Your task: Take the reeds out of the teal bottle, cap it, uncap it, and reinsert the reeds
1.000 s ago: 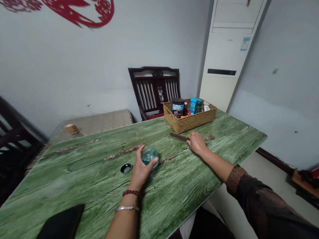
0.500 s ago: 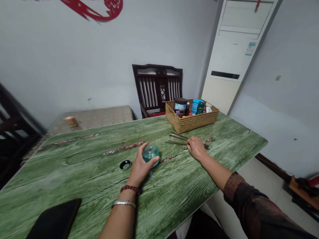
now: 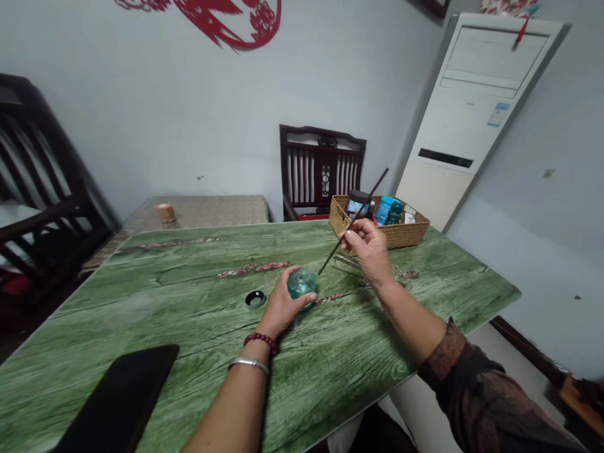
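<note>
A small teal glass bottle (image 3: 302, 283) stands on the green wood-patterned table, with the fingers and thumb of my left hand (image 3: 285, 301) wrapped round it. My right hand (image 3: 369, 246) pinches a thin dark stick (image 3: 377, 183) above the table. The stick slants, its lower end close to the bottle's right side and apart from it. Several more dark sticks (image 3: 348, 262) lie on the table, partly hidden behind my right forearm. To the left of the bottle lies a round black cap or ring (image 3: 255, 299).
A woven basket (image 3: 409, 235) with jars and bottles stands at the table's back right. A flat black object (image 3: 123, 391) lies at the front left. Behind the table are a dark wooden chair (image 3: 324, 165) and a lower table (image 3: 221, 207) with an orange-brown cup-like object (image 3: 165, 213).
My right hand has lifted one stick off the pile and now holds it slanted near the bottle. My left hand still grips the bottle. The camera view has shifted a little to the left.
</note>
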`<state>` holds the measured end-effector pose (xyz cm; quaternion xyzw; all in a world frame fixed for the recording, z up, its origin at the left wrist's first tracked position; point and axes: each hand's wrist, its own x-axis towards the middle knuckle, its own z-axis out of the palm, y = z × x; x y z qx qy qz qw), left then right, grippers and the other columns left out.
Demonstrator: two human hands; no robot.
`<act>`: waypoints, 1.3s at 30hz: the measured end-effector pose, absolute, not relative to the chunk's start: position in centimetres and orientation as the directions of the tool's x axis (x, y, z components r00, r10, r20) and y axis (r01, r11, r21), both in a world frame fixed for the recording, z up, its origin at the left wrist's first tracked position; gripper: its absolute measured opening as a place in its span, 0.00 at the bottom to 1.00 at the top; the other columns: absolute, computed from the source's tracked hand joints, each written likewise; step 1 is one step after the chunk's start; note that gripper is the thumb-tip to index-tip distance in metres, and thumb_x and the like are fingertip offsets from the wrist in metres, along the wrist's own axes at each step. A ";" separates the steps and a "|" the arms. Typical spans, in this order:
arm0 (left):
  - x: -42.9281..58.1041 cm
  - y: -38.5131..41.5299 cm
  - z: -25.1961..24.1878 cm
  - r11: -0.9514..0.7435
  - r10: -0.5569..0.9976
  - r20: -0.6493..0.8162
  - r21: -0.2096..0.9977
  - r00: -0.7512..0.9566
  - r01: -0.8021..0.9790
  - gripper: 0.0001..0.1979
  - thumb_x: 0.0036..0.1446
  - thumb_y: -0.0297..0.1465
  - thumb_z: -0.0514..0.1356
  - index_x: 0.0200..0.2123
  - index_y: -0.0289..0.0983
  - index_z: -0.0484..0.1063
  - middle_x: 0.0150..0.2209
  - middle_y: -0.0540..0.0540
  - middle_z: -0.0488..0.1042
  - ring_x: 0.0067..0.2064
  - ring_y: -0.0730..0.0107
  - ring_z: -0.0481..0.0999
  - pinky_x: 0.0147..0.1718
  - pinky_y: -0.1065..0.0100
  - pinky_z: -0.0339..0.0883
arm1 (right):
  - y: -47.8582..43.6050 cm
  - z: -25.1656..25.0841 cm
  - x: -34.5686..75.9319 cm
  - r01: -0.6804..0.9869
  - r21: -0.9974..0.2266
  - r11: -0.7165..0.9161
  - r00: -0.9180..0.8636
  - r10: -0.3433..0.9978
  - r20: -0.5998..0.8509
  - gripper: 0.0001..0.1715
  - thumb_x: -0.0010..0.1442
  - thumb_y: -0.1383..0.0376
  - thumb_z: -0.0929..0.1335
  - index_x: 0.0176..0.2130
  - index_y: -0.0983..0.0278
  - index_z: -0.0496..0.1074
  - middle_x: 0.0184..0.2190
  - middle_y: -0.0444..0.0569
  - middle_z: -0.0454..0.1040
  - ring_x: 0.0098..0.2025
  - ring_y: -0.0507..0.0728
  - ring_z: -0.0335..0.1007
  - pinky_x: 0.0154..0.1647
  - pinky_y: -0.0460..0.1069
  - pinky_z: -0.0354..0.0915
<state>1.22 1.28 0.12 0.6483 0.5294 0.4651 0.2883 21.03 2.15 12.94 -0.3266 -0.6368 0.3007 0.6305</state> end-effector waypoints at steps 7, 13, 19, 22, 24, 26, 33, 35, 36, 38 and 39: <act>1.3 1.3 0.1 -0.281 0.952 0.305 0.875 0.003 0.395 0.40 0.43 0.41 0.69 0.58 0.36 0.62 0.55 0.35 0.72 0.54 0.49 0.74 0.55 0.50 0.65 | 3.5 11.1 16.8 0.058 -0.808 0.586 -0.027 0.810 0.585 0.13 0.56 0.55 0.69 0.34 0.61 0.66 0.28 0.42 0.72 0.27 0.50 0.67 0.31 0.46 0.67; 1.3 1.3 0.1 -0.280 0.953 0.302 0.878 0.005 0.387 0.39 0.42 0.41 0.69 0.58 0.37 0.62 0.54 0.36 0.72 0.53 0.50 0.74 0.55 0.49 0.65 | 5.2 8.3 15.8 0.231 -0.819 0.525 -0.071 0.849 0.524 0.10 0.55 0.57 0.68 0.31 0.61 0.68 0.25 0.41 0.70 0.27 0.51 0.66 0.31 0.46 0.65; 1.3 1.4 0.0 -0.286 0.951 0.311 0.876 0.000 0.389 0.38 0.42 0.41 0.69 0.57 0.38 0.63 0.52 0.38 0.73 0.52 0.51 0.75 0.54 0.50 0.66 | 5.5 6.9 17.8 0.379 -0.791 0.480 -0.145 0.875 0.461 0.08 0.56 0.59 0.68 0.34 0.61 0.73 0.28 0.43 0.75 0.31 0.53 0.71 0.36 0.48 0.68; 1.2 1.3 0.0 -0.291 0.949 0.315 0.872 0.006 0.394 0.39 0.42 0.42 0.69 0.57 0.38 0.64 0.53 0.38 0.73 0.52 0.52 0.75 0.53 0.51 0.66 | 5.3 6.2 21.9 0.572 -0.680 0.458 -0.088 0.859 0.505 0.08 0.59 0.62 0.67 0.34 0.62 0.75 0.31 0.45 0.78 0.34 0.55 0.73 0.41 0.48 0.67; 1.2 1.4 0.0 -0.297 0.948 0.319 0.870 0.010 0.394 0.39 0.42 0.43 0.69 0.57 0.38 0.64 0.54 0.38 0.73 0.52 0.52 0.75 0.54 0.52 0.66 | 5.1 5.2 25.0 0.729 -0.567 0.384 -0.065 0.863 0.502 0.09 0.61 0.65 0.66 0.35 0.63 0.76 0.33 0.47 0.79 0.37 0.56 0.74 0.44 0.48 0.65; 1.1 1.4 0.0 -0.295 0.948 0.318 0.868 0.009 0.400 0.39 0.43 0.43 0.69 0.58 0.37 0.63 0.55 0.37 0.72 0.52 0.52 0.75 0.53 0.52 0.66 | 4.7 3.8 27.6 0.859 -0.432 0.274 -0.062 0.894 0.444 0.10 0.63 0.66 0.65 0.38 0.63 0.77 0.37 0.50 0.79 0.41 0.56 0.74 0.45 0.48 0.64; 1.1 1.6 -0.1 -0.283 0.950 0.312 0.857 0.003 0.431 0.39 0.42 0.44 0.69 0.57 0.37 0.63 0.53 0.37 0.74 0.51 0.51 0.76 0.52 0.52 0.68 | 3.3 0.4 30.2 0.994 -0.075 0.073 -0.050 0.961 0.271 0.15 0.66 0.66 0.64 0.49 0.61 0.77 0.44 0.56 0.76 0.46 0.59 0.73 0.44 0.49 0.63; 1.1 1.7 -0.2 -0.283 0.949 0.314 0.855 0.001 0.434 0.39 0.43 0.44 0.69 0.57 0.38 0.63 0.54 0.37 0.73 0.52 0.50 0.76 0.53 0.51 0.67 | 3.3 0.5 30.1 0.996 -0.040 0.081 -0.068 0.963 0.262 0.15 0.66 0.66 0.64 0.48 0.62 0.77 0.43 0.56 0.75 0.47 0.60 0.73 0.45 0.49 0.62; 1.1 1.7 -0.3 -0.285 0.949 0.315 0.855 0.004 0.434 0.39 0.43 0.44 0.68 0.58 0.38 0.63 0.54 0.37 0.73 0.53 0.50 0.75 0.54 0.51 0.67 | 3.2 0.5 30.0 0.996 -0.029 0.085 -0.074 0.962 0.263 0.14 0.66 0.66 0.64 0.47 0.63 0.77 0.43 0.57 0.75 0.47 0.60 0.72 0.46 0.49 0.62; 1.1 1.8 -0.3 -0.292 0.948 0.319 0.854 0.009 0.430 0.39 0.43 0.44 0.68 0.58 0.38 0.63 0.54 0.37 0.72 0.53 0.50 0.75 0.54 0.51 0.66 | 3.1 0.7 29.8 0.996 -0.010 0.091 -0.085 0.961 0.263 0.13 0.67 0.66 0.64 0.45 0.64 0.77 0.42 0.57 0.75 0.47 0.60 0.72 0.46 0.49 0.62; 1.1 1.7 -0.3 -0.294 0.947 0.321 0.854 0.010 0.430 0.39 0.43 0.44 0.68 0.58 0.38 0.63 0.54 0.37 0.73 0.52 0.50 0.75 0.54 0.51 0.66 | 3.0 0.8 29.6 0.995 -0.003 0.096 -0.091 0.961 0.261 0.13 0.67 0.66 0.63 0.44 0.64 0.77 0.42 0.58 0.75 0.46 0.60 0.72 0.45 0.49 0.62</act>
